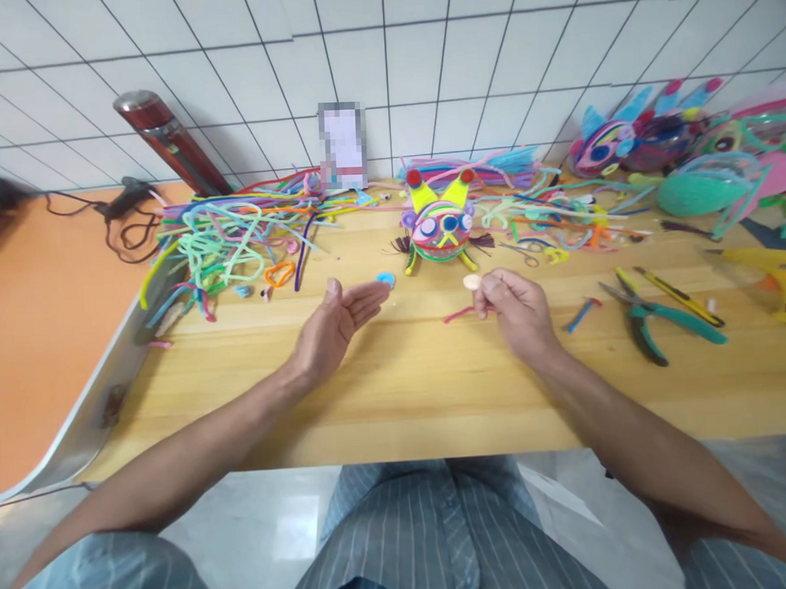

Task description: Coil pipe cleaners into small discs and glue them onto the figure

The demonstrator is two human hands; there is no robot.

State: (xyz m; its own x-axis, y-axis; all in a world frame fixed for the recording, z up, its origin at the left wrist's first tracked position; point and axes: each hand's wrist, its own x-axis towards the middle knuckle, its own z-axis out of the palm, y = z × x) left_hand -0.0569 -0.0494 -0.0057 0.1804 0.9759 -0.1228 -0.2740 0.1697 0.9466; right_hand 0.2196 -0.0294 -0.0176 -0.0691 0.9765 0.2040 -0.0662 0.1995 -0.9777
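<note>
The tabletop (428,401) is smooth wood with a soft sheen; the pale disc (472,282) looks matt. At far left, pipe cleaners (195,257) are fuzzy and the flask (179,149) glossy, metallic-capped. At right, the pliers (640,310) have metal tips and plastic-looking handles.

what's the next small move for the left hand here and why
Probably to close on the small blue piece: the left hand is open, with nothing seen in its grasp, and its fingertips are right by that piece. The right hand is pinching a pale disc, so the left seems the freer one.
</note>
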